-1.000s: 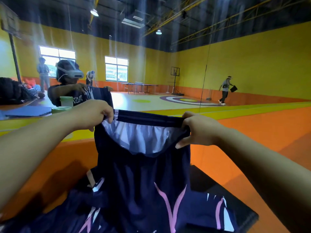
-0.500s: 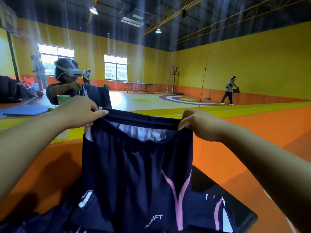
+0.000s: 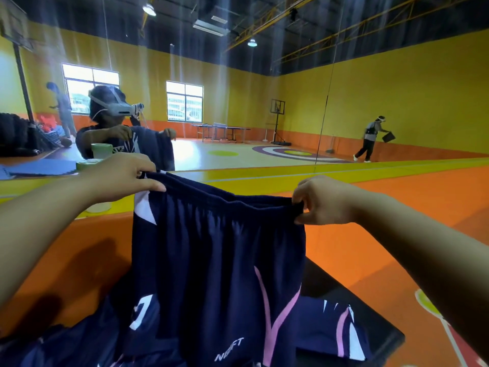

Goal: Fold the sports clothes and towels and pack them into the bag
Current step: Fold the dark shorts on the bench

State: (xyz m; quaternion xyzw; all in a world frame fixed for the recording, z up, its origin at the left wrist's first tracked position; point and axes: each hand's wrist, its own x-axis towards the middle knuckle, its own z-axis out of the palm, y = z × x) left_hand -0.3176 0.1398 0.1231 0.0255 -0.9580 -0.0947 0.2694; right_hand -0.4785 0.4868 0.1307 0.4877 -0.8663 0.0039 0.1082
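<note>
Fingers [image 3: 148,184] of the left hand [image 3: 124,178] and fingers [image 3: 301,194] of the right hand [image 3: 324,201] hold a pair of navy shorts [image 3: 217,260] up by the waistband. The shorts are stretched flat between the hands and hang in front of the person, above a black counter [image 3: 352,298].

The task looks to be at an early stage. The shorts are spread ready for folding, but no fold has been made in them. More navy clothing [image 3: 330,329] with pink and white stripes lies loose and unfolded on the counter beneath. No bag or towel shows anywhere in view, so most of the folding and all of the packing seem to be left.

On the left, the thumb lies along the front of the band and the other fingers curl over its top edge, pinching the corner. On the right, the fingers are curled tight and bunch the end of the band against the thumb. Neither hand is spread; both are closed on cloth.
</note>
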